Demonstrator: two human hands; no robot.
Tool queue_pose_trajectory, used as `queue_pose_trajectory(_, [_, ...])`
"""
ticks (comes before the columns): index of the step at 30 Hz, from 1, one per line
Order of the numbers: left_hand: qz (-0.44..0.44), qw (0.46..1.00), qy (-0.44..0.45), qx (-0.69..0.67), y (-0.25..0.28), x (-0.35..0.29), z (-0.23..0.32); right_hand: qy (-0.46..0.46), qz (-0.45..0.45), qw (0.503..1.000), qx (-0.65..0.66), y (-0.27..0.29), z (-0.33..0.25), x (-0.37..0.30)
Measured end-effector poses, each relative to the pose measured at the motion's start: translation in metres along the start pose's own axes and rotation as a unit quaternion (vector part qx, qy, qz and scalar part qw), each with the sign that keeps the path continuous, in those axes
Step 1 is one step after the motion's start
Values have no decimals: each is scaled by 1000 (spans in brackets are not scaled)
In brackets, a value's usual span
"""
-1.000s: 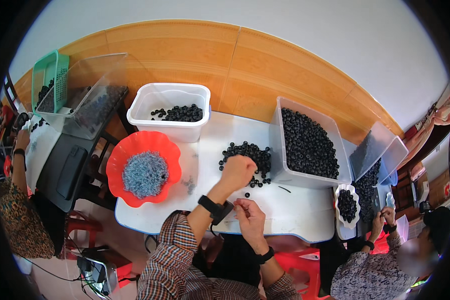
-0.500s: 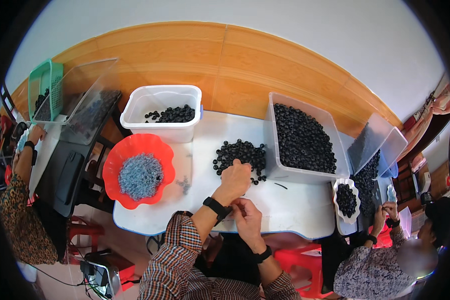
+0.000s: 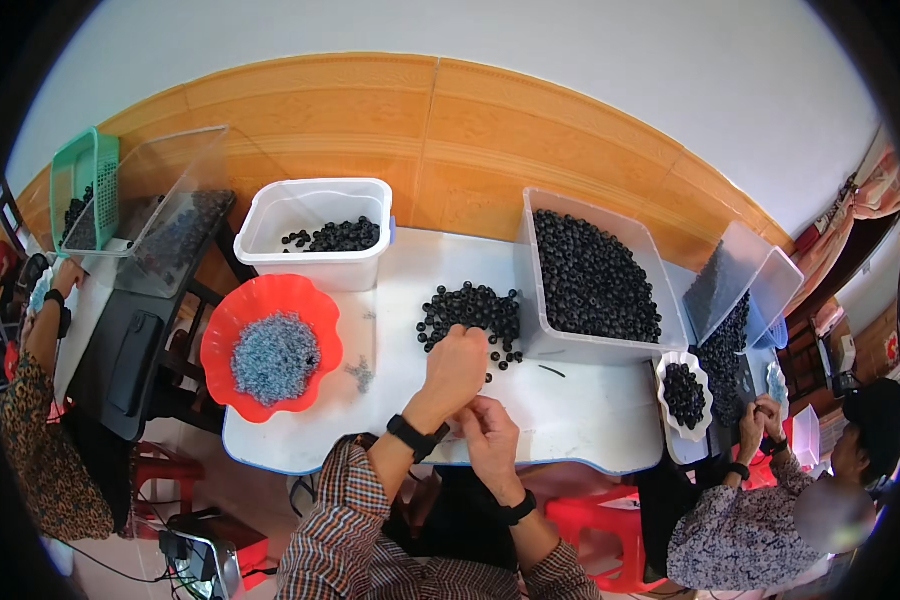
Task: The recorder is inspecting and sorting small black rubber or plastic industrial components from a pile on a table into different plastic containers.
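Observation:
A loose pile of small round black pieces (image 3: 475,308), shaped like beads, lies on the white table. My left hand (image 3: 455,372) is at the pile's near edge with its fingers curled downward; the back of the hand hides the fingertips. One stray black piece (image 3: 488,378) lies just right of it. Close below, by the left wrist, my right hand (image 3: 492,440) has its thumb and fingers drawn together in a pinch. What it holds, if anything, is too small to make out. Dark bands circle both my wrists.
Left of the pile stands a red scalloped bowl (image 3: 217,345) of small bluish-grey pieces, with a white tub (image 3: 315,268) behind it. A clear bin (image 3: 595,347) full of black pieces stands right. Beyond it are a white scalloped dish (image 3: 705,430) and a co-worker's hands (image 3: 760,425). Another person (image 3: 45,400) works at far left.
The whole view has shifted slightly, so the table sits a little lower and further left. My hands keep nearly the same pose; a stray black piece now shows beside my left hand.

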State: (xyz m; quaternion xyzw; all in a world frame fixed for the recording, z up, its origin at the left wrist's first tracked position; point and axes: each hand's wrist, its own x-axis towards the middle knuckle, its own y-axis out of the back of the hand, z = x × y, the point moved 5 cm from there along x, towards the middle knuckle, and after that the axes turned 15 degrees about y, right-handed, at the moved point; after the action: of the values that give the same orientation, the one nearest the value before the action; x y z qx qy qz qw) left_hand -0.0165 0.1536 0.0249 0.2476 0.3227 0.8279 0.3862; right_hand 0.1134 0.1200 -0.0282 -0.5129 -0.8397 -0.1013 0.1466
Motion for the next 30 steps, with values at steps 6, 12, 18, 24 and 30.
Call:
queue_pose_trajectory(6, [-160,918,161,-324,24,-53,-30,74,7,996,51,3,-13,3])
queue_pose_trajectory(12, [-189,837,259,-443,23,-83,-57,118,-74,989,-45,0,-19,3])
queue_pose_trajectory(18, [-185,800,274,-501,20,-88,-60,84,-82,992,-34,-1,-13,3])
queue_pose_trajectory(24, [-211,750,269,-566,18,-94,-67,44,-76,996,-3,-1,-11,4])
queue_pose_trajectory(30, [-226,746,253,-573,17,-96,-66,35,-75,996,23,0,-10,2])
